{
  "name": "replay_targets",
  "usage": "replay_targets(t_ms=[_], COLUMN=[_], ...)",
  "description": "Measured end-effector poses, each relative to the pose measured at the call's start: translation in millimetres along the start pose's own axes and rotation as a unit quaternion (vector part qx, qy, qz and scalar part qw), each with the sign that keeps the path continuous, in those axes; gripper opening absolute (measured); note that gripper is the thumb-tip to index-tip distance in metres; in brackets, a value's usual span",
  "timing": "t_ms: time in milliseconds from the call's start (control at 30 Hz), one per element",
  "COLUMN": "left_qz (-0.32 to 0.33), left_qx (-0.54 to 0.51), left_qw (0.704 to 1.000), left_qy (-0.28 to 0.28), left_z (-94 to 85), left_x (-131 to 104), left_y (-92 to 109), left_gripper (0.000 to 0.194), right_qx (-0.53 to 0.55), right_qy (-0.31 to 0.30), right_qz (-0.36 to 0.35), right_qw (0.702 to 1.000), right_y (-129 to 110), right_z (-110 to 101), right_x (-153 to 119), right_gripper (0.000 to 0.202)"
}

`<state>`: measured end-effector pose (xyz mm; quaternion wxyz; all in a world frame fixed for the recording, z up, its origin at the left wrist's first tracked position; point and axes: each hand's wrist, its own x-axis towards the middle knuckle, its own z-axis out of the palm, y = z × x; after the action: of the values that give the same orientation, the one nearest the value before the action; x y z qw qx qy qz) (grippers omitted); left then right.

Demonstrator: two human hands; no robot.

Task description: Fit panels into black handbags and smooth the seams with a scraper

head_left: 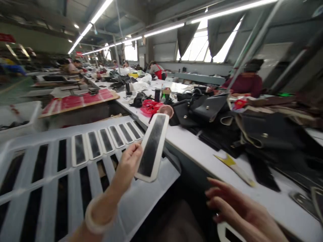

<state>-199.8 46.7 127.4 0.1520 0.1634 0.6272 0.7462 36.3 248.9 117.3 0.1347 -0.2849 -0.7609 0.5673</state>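
My left hand (pixel 130 163), with a pale band on the wrist, pinches the left edge of a long panel (pixel 152 148), black in the middle with a white rounded border. The panel is held tilted above a slotted white rack (pixel 47 188). A row of similar panels (pixel 94 144) lies along the rack's far part. My right hand (pixel 234 205) is at the lower right by the table edge, fingers apart. Below it, another white-bordered piece (pixel 227 233) is partly visible; the hand covers some of it, and whether they touch is unclear.
On the long white table (pixel 189 144) lie black leather bags (pixel 209 107), a yellow-and-white tool (pixel 236 168), a pink round fan (pixel 166 111) and a red plastic bag (pixel 150 107). A person in dark red (pixel 246 84) sits across the table. A white bin (pixel 20 114) stands left.
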Motion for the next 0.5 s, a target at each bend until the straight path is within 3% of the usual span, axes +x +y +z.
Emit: replay_targets(t_ms=[100,233,367,433,500], left_qz=[0.043,0.190,0.369,0.394,0.379], left_qx=[0.092,0.189,0.228,0.228,0.198], left_qw=[0.992,0.949,0.857,0.823,0.808], left_qy=[-0.074,-0.165,-0.278,-0.341,-0.406], left_z=[76.7,151.0,197.7,212.4,219.0], left_x=[-39.1,-91.9,-122.4,-129.6,-133.9], left_y=[-30.9,-57.7,-74.4,-77.2,-77.5], left_gripper=[0.022,0.020,0.034,0.066,0.077], right_qx=[0.126,0.188,0.200,0.189,0.168], right_qy=[0.000,0.076,0.144,0.155,0.169], right_qz=[0.046,0.079,0.049,0.021,0.002], right_qw=[0.991,0.976,0.968,0.969,0.971], right_y=[-31.9,-27.6,-4.4,4.9,14.1], right_z=[-3.1,-22.8,-61.3,-83.0,-104.6], right_x=[7.5,4.8,-15.1,-26.0,-37.1], right_gripper=[0.089,0.100,0.091,0.085,0.082])
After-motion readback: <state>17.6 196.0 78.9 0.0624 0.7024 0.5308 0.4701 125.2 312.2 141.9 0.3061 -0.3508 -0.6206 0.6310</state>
